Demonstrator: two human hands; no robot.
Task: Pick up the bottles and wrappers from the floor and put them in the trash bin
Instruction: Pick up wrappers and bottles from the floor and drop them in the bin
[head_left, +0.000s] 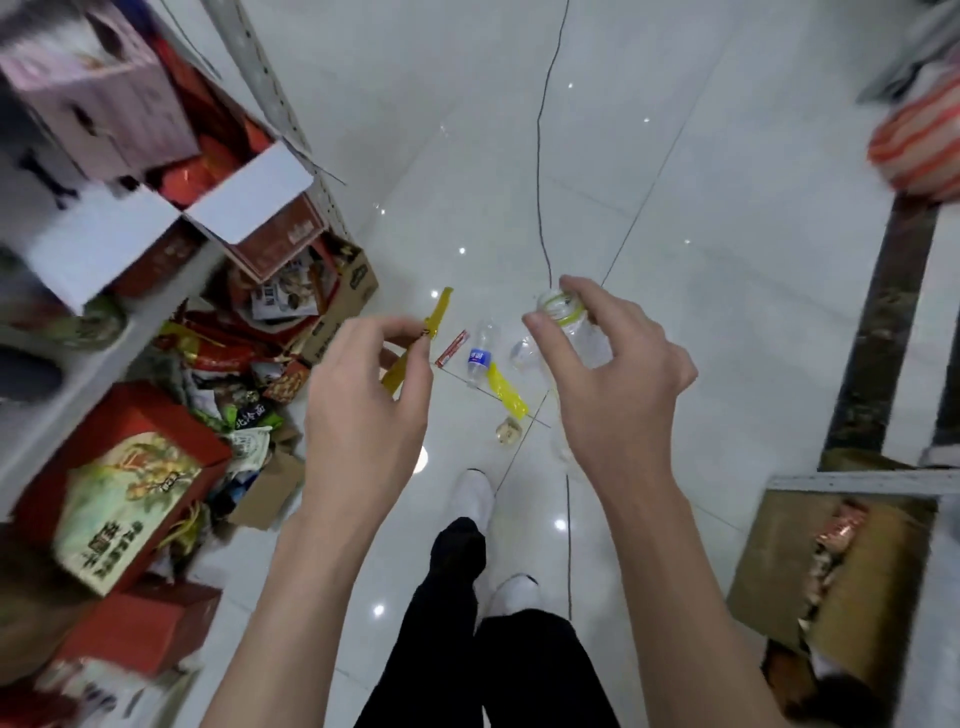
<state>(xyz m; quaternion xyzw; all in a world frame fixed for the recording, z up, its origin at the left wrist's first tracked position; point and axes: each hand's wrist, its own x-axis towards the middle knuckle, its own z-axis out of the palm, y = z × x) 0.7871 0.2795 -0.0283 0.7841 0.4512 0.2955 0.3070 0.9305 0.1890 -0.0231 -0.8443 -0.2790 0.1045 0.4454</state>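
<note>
Pinching a yellow wrapper (440, 310) in the left hand (363, 395), gripping a clear bottle (563, 313) in the right hand (613, 374); yet to collect: blue-labelled bottle (480, 358) on the floor (675, 208), red wrapper (452, 349) just left of it, second yellow wrapper (508, 389) just right.

- clear plastic bottle w/ yellow-green neck ring (563, 317): off the ground, gripped in right hand (618, 384)
- long yellow plastic wrapper (438, 313): pinched in left hand (363, 395)
- small clear bottle w/ blue label (480, 358): lying on white tile floor (675, 260), btw red stick wrapper (451, 349) & 2nd yellow wrapper (508, 391)
</note>
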